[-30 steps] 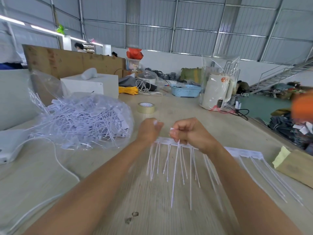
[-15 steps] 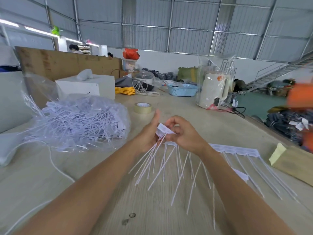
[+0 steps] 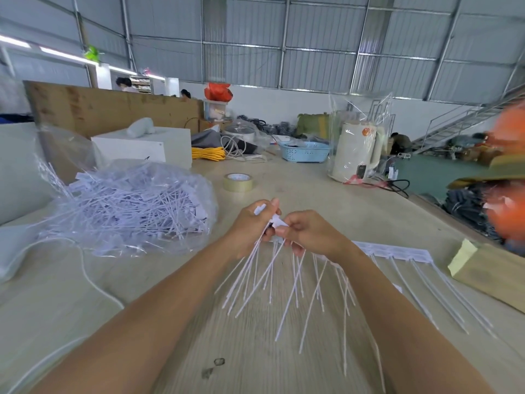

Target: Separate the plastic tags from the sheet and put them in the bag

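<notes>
I see both hands raised just above the surface, meeting at centre. Left hand: fingers curled round a bundle of loose tags, whose white tails fan down and toward me. Right hand: thumb and fingers pinch a tag head at the end of the sheet, right beside the left hand's fingertips. The sheet's joined heads run off to the right from under the right wrist, flat on the surface, with their tails lying toward me.

The bag, clear plastic, lies on the surface to the left of the hands, heaped with separated tags; some poke out at its left edge.

A tape roll sits beyond the hands. A white cable trails across the surface on the left. A cardboard piece lies at the right edge, near the sheet's far end.
</notes>
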